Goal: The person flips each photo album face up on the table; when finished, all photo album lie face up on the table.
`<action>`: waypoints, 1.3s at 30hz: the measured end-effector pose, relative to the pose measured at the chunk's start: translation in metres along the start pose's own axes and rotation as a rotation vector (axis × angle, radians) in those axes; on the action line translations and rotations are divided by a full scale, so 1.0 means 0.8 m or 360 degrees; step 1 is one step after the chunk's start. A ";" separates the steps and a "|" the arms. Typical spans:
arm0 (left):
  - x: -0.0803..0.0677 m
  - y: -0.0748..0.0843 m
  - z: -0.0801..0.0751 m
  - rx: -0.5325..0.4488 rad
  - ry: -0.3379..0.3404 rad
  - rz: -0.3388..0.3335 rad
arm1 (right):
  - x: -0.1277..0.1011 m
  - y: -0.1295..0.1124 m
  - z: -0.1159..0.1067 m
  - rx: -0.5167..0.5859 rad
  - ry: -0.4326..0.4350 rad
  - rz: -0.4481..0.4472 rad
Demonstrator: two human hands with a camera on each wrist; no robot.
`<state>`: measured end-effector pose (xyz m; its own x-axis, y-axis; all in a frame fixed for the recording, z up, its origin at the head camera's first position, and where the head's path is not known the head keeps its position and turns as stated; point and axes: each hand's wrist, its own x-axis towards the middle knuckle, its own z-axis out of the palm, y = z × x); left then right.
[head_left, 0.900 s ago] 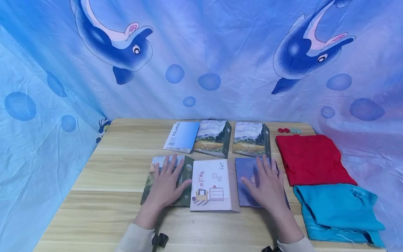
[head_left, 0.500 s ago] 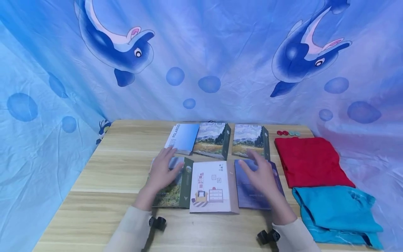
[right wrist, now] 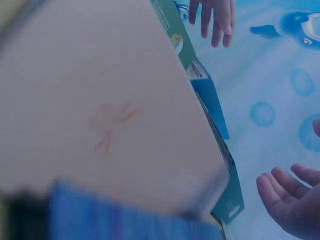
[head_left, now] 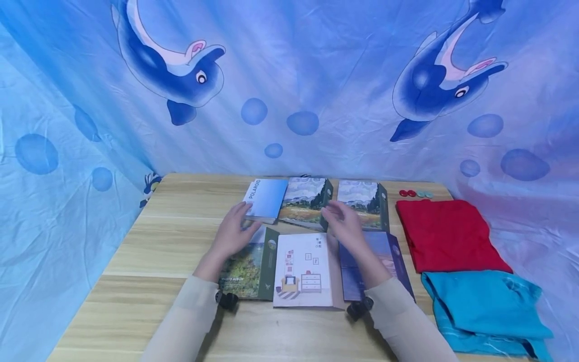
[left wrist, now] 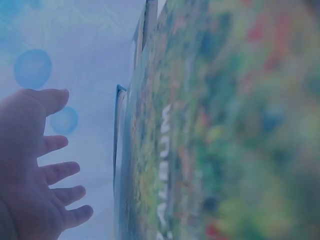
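Hovering apart with relaxed fingers, both hands, left point(head_left: 233, 232) and right point(head_left: 345, 224), flanked the landscape-covered green-spined album point(head_left: 305, 202) lying just beyond them.

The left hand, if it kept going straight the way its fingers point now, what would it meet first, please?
Most likely the blue Polaroid booklet: the left hand hovers open just short of its near edge, fingers aimed at it. Height above the table is hard to judge, so it might pass over.

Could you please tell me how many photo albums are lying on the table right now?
6. Back row: the Polaroid album, a landscape album and another. Front row: green-spined album, white room-drawing album and purple album. None seems hidden.
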<state>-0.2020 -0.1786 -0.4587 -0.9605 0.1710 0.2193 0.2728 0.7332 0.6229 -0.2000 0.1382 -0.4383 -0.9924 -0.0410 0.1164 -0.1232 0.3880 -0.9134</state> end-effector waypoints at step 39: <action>0.055 -0.031 0.022 -0.0295 -0.0243 -0.0400 | 0.075 -0.011 0.157 0.0052 -0.0383 0.0108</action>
<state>-0.2518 -0.1778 -0.4779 -0.9922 0.1067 -0.0644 0.0182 0.6353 0.7720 -0.2593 0.0171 -0.4724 -0.9711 -0.2355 -0.0382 -0.0526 0.3676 -0.9285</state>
